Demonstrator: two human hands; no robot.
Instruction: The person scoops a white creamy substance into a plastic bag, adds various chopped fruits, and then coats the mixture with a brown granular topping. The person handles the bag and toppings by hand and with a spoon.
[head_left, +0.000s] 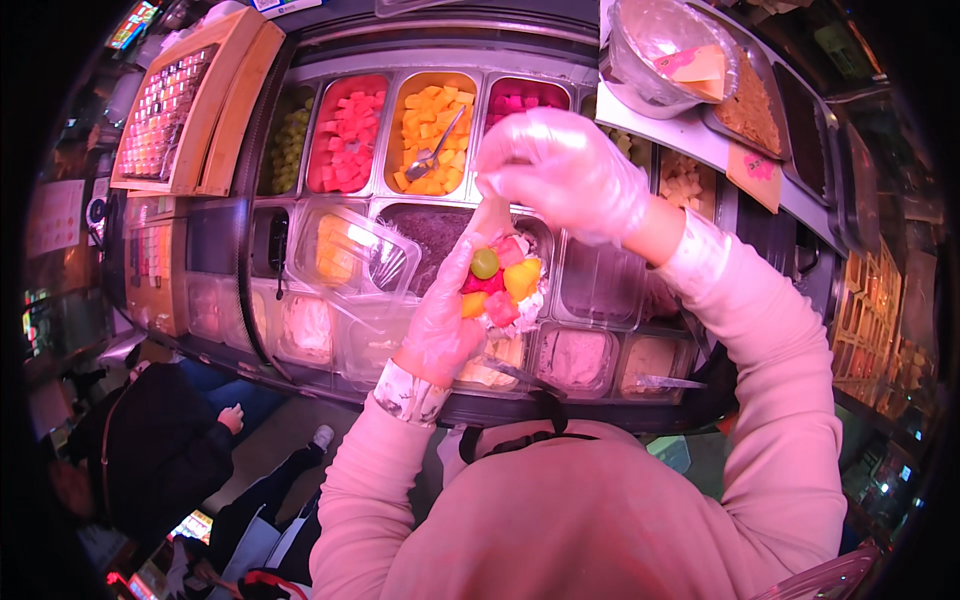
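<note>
Fruit-topped dessert looks well along, both gloved hands on the job

So the fruit-topped dessert [503, 285] sits near side and a bit right of the yellow-cube tub [388, 150]. The left hand [440, 325] has its fingers wrapped on its side. My read: the topping's mostly done, since a grape plus yellow, pink and red chunks already sit over white fluffy stuff. Whether more goes on, can't tell.

The right hand [570, 175] is just right of that tub, above the dessert, thumb and fingers bunched together; can't make out if anything's pinched there.

Containers: the tub holds yellow cubes with a spoon [422, 162] in them. Pink-red cubes [348, 135] are next door on its left, green grapes [288, 145] beyond those, magenta cubes [515, 98] on its right. Dark purple mush [425, 235] lies just nearside, and a clear lid [395, 250] rests nearside-left of the tub.
</note>
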